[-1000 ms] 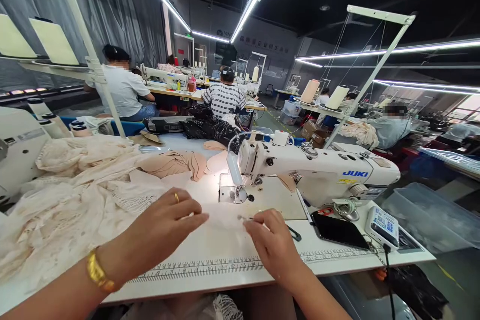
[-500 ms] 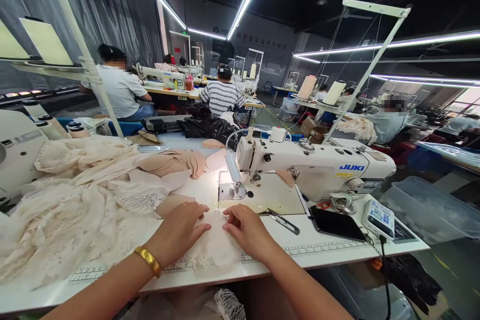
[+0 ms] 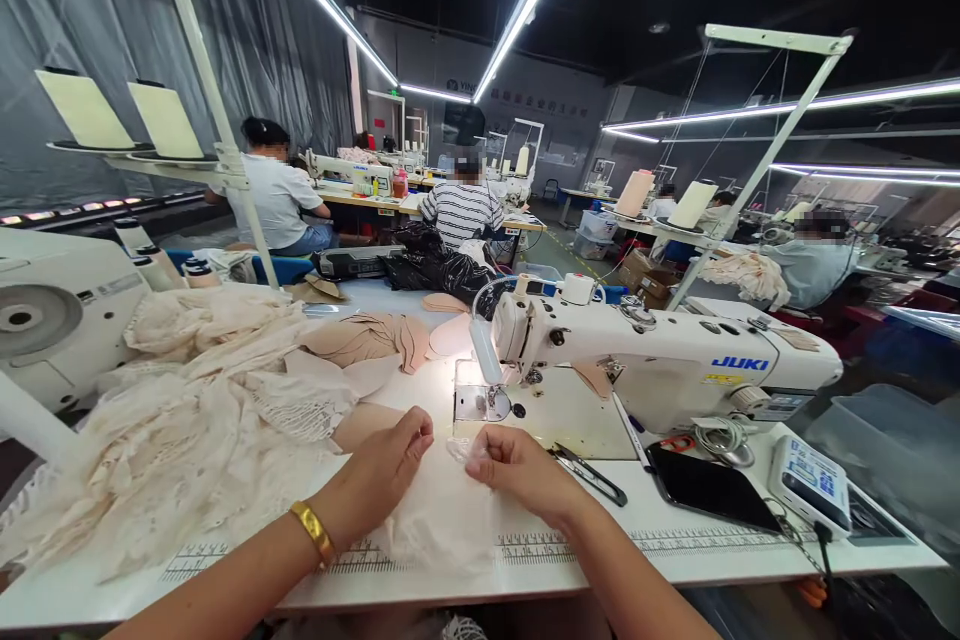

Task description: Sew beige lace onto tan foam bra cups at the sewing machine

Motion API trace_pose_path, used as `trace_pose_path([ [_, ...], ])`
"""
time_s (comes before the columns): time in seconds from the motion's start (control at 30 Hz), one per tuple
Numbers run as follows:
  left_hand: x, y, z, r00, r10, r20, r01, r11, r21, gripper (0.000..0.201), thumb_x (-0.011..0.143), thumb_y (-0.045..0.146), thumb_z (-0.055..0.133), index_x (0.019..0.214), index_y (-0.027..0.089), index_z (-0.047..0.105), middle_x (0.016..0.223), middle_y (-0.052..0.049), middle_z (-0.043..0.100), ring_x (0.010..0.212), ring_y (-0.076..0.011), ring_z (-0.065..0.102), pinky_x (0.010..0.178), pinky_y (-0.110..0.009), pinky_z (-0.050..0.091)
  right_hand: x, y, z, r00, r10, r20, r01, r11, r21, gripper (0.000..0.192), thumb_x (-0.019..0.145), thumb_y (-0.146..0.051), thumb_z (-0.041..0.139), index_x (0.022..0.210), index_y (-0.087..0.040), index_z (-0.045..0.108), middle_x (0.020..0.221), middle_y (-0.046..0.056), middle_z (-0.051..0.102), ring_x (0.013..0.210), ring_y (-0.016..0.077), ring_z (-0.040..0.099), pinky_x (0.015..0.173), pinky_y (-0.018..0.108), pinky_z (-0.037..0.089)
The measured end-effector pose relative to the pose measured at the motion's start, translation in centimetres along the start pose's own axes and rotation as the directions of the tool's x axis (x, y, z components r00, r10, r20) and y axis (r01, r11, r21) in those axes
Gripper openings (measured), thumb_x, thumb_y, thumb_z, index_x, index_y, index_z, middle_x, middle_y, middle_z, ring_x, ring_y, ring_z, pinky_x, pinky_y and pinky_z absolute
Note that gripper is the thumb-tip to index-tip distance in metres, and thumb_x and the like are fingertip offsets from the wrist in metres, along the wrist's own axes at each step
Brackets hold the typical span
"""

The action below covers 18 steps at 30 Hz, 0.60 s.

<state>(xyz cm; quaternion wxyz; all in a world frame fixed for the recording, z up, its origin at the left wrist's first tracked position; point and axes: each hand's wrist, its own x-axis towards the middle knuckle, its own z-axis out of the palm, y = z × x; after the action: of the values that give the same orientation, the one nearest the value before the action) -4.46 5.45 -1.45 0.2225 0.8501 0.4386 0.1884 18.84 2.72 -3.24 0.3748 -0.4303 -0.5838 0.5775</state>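
Note:
My right hand [image 3: 521,470] pinches the upper edge of a thin off-white lace fabric piece [image 3: 442,520] at the table's front. A sheer bit of that edge stands up between thumb and fingers. My left hand [image 3: 382,475], with a gold bracelet [image 3: 313,532] at the wrist, is closed just left of it, fingertips pressed together; what they hold, if anything, is too small to make out. Right behind both hands is the white sewing machine [image 3: 645,350], its needle area lit. Black thread snips [image 3: 589,475] lie to the right of my right hand.
A heap of cream lace fabric [image 3: 225,430] covers the table's left side. Beige cut pieces [image 3: 371,335] lie behind it. A black phone [image 3: 712,488] and a white box-shaped device [image 3: 810,482] sit at right. Several people work at machines beyond.
My right hand has raised the lace piece's upper edge in a pinch. The left fingers, spread on the fabric before, have curled closed. The whole view has shifted slightly.

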Motion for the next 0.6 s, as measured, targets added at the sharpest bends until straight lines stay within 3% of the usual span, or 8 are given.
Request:
trace_pose_path([
  [0.17, 2.2, -0.7, -2.2, 0.998, -0.046, 0.031, 0.042, 0.992, 0.121, 0.021, 0.1, 0.038, 0.039, 0.093, 0.025, 0.054, 0.07, -0.001, 0.068, 0.068, -0.025, 0.066, 0.061, -0.033, 0.04, 1.1, 0.5, -0.7, 0.991, -0.068, -0.114, 0.063, 0.997, -0.046, 0.046, 0.084, -0.062, 0.074, 0.076, -0.021, 0.054, 0.067, -0.006, 0.047, 0.064, 0.0133, 0.042, 0.064, 0.026, 0.033],
  [0.27, 4.4, -2.5, -4.7, 0.989, -0.114, -0.09, 0.13, 0.972, 0.197, 0.027, 0.1, 0.037, 0.038, 0.107, 0.022, 0.059, 0.103, -0.012, 0.076, 0.096, -0.0305, 0.07, 0.079, -0.039, 0.047, 1.1, 0.8, -0.5, 0.975, -0.128, -0.181, 0.113, 0.99, -0.09, 0.042, 0.089, -0.058, 0.069, 0.075, -0.021, 0.057, 0.077, -0.004, 0.048, 0.074, 0.0153, 0.044, 0.071, 0.027, 0.035],
  [0.37, 6.4, -5.1, -6.7, 0.965, -0.189, -0.184, 0.234, 0.933, 0.272, 0.027, 0.088, 0.035, 0.053, 0.107, 0.018, 0.063, 0.125, -0.021, 0.07, 0.118, -0.0408, 0.063, 0.096, -0.05, 0.044, 0.9, 1.4, -0.3, 0.973, -0.126, -0.194, 0.111, 0.99, -0.089, 0.032, 0.09, -0.051, 0.069, 0.083, -0.022, 0.06, 0.077, -0.004, 0.049, 0.075, 0.0161, 0.046, 0.071, 0.028, 0.036],
  [0.5, 7.9, -7.7, -7.3, 0.945, -0.267, -0.191, 0.316, 0.898, 0.307, 0.023, 0.072, 0.033, 0.068, 0.09, 0.02, 0.066, 0.106, -0.018, 0.075, 0.106, -0.0454, 0.066, 0.092, -0.054, 0.045, 1.1, 2.2, -0.4, 0.977, -0.072, -0.202, 0.058, 0.995, -0.077, 0.02, 0.091, -0.04, 0.07, 0.093, -0.023, 0.06, 0.076, -0.005, 0.051, 0.073, 0.0162, 0.048, 0.069, 0.028, 0.036],
  [0.6, 8.0, -7.7, -7.5, 0.947, -0.251, -0.199, 0.3, 0.913, 0.278, 0.018, 0.08, 0.037, 0.061, 0.083, 0.02, 0.065, 0.099, -0.015, 0.075, 0.104, -0.0428, 0.066, 0.09, -0.05, 0.045, 1.3, 2.3, -0.4, 0.975, -0.068, -0.21, 0.052, 0.995, -0.083, 0.018, 0.091, -0.039, 0.069, 0.096, -0.023, 0.063, 0.075, -0.005, 0.053, 0.073, 0.0164, 0.051, 0.069, 0.028, 0.038],
])
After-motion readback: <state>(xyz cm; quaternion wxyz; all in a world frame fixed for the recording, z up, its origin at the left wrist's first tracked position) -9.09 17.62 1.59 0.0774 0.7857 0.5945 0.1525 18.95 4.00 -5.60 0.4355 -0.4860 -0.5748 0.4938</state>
